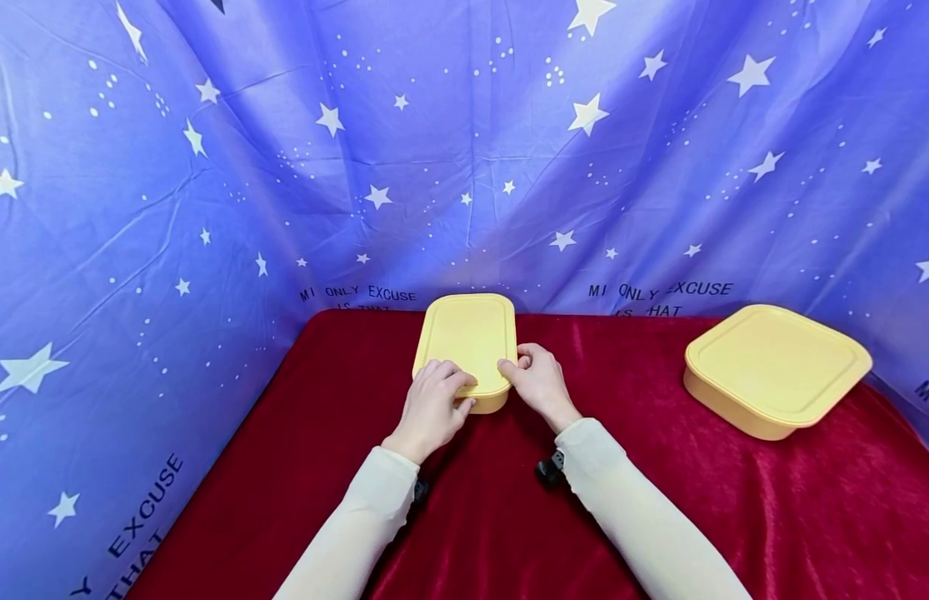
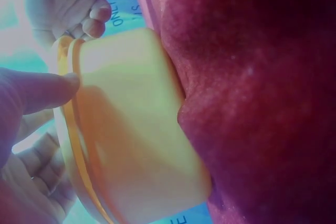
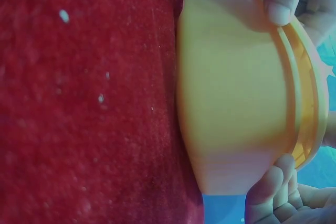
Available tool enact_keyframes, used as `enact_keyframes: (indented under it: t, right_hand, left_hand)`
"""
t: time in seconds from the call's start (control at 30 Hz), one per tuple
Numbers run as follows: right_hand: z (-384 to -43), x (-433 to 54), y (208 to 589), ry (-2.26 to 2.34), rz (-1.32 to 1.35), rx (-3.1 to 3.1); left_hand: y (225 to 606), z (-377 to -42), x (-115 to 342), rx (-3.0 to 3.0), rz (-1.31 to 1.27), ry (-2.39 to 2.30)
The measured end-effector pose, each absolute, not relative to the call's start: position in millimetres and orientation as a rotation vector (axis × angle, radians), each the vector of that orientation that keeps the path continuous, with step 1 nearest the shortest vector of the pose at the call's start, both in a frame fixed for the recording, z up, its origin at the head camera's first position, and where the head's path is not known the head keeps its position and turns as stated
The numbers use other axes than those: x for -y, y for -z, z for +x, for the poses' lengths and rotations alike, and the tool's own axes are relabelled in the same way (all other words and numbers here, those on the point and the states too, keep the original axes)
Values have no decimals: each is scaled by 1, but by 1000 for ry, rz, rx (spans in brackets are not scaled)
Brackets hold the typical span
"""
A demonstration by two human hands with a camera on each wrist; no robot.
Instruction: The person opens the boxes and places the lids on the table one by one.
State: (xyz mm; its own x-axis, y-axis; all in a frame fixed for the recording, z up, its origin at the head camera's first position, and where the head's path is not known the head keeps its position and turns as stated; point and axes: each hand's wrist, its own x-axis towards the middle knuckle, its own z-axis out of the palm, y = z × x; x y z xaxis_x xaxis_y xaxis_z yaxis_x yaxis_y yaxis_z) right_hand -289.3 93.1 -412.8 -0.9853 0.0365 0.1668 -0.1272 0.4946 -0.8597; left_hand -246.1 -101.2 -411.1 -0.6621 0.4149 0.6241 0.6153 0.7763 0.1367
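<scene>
A yellow lidded food container (image 1: 471, 333) stands on the red cloth, its short side towards me. My left hand (image 1: 432, 406) is at its near left corner, with fingers over the lid. In the left wrist view, the left thumb (image 2: 52, 90) presses the rim from the front. At the right edge, my right hand (image 1: 537, 379) pinches the rim, thumb on top. Its curled fingers (image 3: 270, 184) tuck beneath the rim in the right wrist view. Between the lid (image 3: 317, 98) and the container's body (image 3: 233, 87) runs a narrow gap along the near side.
A second yellow lidded container (image 1: 779, 367) sits on the right part of the table, turned at an angle. Red velvet cloth (image 1: 284, 467) covers the table. Behind and to the left hangs a blue star-patterned curtain (image 1: 471, 150), close to the table's far edge.
</scene>
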Motion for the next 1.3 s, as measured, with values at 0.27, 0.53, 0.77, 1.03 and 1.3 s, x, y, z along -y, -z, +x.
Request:
enact_keyframes:
  t: [0.27, 0.53, 0.77, 1.03, 1.3]
  right_hand:
    - [-289, -93, 412, -1506, 74, 2573]
    - [-288, -92, 410, -1513, 72, 2573]
    - [-288, -93, 409, -1526, 74, 2566]
    - [-287, -93, 409, -1523, 66, 2572]
    - [-287, -92, 410, -1515, 60, 2577]
  left_hand:
    - [411, -246, 101, 2373, -788, 454]
    - [412, -247, 100, 2362, -799, 451]
    - [413, -247, 99, 2353, -806, 433]
    - [412, -246, 99, 2359, -806, 407]
    - [410, -246, 99, 2365, -819, 373]
